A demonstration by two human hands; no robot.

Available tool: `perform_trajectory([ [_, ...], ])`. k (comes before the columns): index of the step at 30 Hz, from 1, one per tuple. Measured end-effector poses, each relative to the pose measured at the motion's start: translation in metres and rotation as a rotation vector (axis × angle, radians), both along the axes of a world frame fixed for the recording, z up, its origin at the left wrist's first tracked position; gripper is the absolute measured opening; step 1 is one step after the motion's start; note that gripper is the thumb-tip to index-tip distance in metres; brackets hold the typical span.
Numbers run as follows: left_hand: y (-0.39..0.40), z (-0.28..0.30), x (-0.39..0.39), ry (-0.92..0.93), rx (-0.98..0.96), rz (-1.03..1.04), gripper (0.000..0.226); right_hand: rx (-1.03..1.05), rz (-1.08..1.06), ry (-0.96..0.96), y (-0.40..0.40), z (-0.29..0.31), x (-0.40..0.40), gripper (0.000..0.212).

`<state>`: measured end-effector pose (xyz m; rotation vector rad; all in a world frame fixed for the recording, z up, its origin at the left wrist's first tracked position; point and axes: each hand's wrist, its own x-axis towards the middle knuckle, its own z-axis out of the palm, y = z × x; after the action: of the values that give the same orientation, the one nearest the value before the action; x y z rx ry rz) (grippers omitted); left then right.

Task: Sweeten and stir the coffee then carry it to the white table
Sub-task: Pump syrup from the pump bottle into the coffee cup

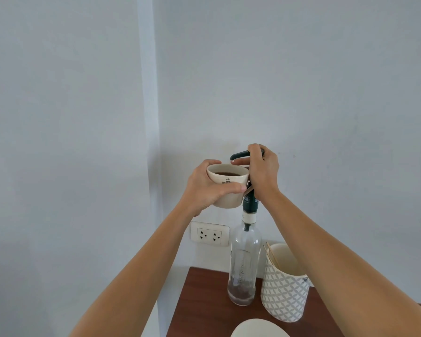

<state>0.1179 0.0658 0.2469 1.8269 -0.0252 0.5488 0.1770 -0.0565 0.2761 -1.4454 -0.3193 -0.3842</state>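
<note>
My left hand [208, 188] grips a cream coffee cup [226, 184] with a crown logo and dark coffee inside, held in the air against the wall. The cup sits just under the dark spout of a pump [238, 155] fitted on a tall clear glass syrup bottle [244, 261]. My right hand [263, 172] is closed over the pump head, pressing on top of it. The bottle stands on a brown wooden table [204, 310] and holds only a little dark liquid at its bottom.
A white patterned holder [283, 290] with thin wooden sticks stands right of the bottle. A white rounded dish [259, 328] shows at the bottom edge. A wall socket [209, 234] is behind the bottle. The table's left edge is close to the wall corner.
</note>
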Motion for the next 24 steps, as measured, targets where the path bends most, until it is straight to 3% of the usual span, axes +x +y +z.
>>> perform_trajectory([
  [12, -0.0007, -0.0011, -0.0003, -0.008, -0.005, -0.004, 0.106, -0.018, -0.028, -0.013, 0.0002, -0.0005, -0.0001, 0.03],
  [24, -0.001, -0.0028, 0.0002, -0.003, -0.011, -0.007, 0.107, -0.008, -0.031, -0.033, 0.0001, -0.0018, 0.0003, 0.025],
])
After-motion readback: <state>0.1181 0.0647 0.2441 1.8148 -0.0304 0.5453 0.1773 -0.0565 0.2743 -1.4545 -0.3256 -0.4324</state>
